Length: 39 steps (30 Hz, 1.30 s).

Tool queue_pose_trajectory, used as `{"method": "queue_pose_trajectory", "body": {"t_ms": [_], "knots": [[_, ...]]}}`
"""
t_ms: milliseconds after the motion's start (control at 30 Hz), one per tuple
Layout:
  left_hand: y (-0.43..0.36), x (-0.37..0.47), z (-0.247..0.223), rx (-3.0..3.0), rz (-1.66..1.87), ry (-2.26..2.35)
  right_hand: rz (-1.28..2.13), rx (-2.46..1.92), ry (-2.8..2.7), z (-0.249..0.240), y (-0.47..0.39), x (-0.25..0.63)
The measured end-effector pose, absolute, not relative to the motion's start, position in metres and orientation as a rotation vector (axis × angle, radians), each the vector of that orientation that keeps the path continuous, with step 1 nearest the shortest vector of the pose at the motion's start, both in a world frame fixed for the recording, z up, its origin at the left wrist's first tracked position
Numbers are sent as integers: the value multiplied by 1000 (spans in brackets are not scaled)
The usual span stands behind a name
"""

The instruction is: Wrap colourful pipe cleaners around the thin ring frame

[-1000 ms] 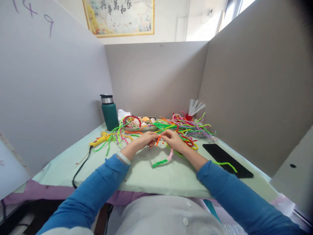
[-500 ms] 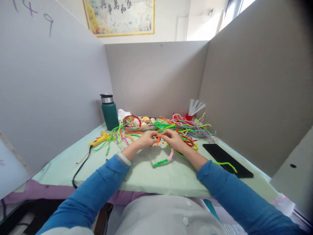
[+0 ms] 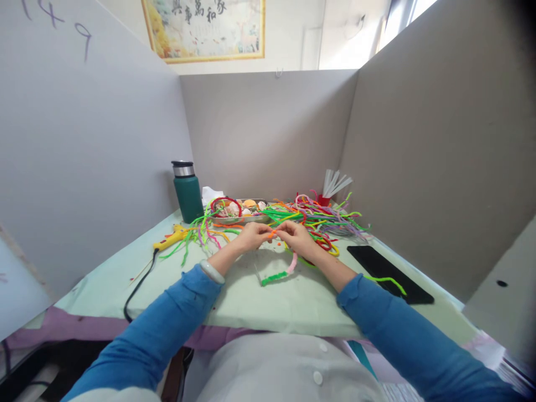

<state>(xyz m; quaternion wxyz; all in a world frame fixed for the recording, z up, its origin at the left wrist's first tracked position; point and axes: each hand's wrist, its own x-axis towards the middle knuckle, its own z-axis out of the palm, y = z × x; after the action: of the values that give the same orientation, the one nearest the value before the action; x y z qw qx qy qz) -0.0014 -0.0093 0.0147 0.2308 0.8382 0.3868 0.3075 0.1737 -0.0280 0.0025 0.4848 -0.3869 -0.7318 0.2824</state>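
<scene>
Between my fingertips is a short orange pipe cleaner (image 3: 272, 234), pinched from both sides above the middle of the table. My left hand (image 3: 253, 236) is closed on its left end, and my right hand (image 3: 293, 235) grips it from the right. Below my hands hangs or lies a bent length with a green fuzzy part (image 3: 274, 278) and a pink fuzzy part (image 3: 292, 263); a thin bare wire (image 3: 257, 271) runs up from its left end toward my left hand. Whether this length joins the orange piece is hidden by my fingers.
A yellow glue gun (image 3: 170, 239) with a black cord lies at left, near a green bottle (image 3: 188, 195). Behind my hands are a metal tray (image 3: 240, 220) of small pieces and a heap of pipe cleaners (image 3: 330, 218). Glue sticks (image 3: 334, 184) and a black phone-like slab (image 3: 385, 271) are at right.
The orange end that hung down between my hands has been brought up and now lies between my fingertips. The green and pink length has shifted very slightly.
</scene>
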Motion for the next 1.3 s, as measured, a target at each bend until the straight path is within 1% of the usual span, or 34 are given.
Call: {"method": "queue_pose_trajectory", "body": {"t_ms": [367,600,1033,1300], "knots": [[-16,0,21,2198,826,1114,673,-929,-1786,0,-27,174],[-14,0,17,2160,813,1054,604,-898,-1844,-6,-21,176],[-16,-1,18,2062,774,943,660,-898,-1863,-3,-26,175],[-15,-1,18,2146,769,913,619,-934,-1792,-1,-25,175]]}}
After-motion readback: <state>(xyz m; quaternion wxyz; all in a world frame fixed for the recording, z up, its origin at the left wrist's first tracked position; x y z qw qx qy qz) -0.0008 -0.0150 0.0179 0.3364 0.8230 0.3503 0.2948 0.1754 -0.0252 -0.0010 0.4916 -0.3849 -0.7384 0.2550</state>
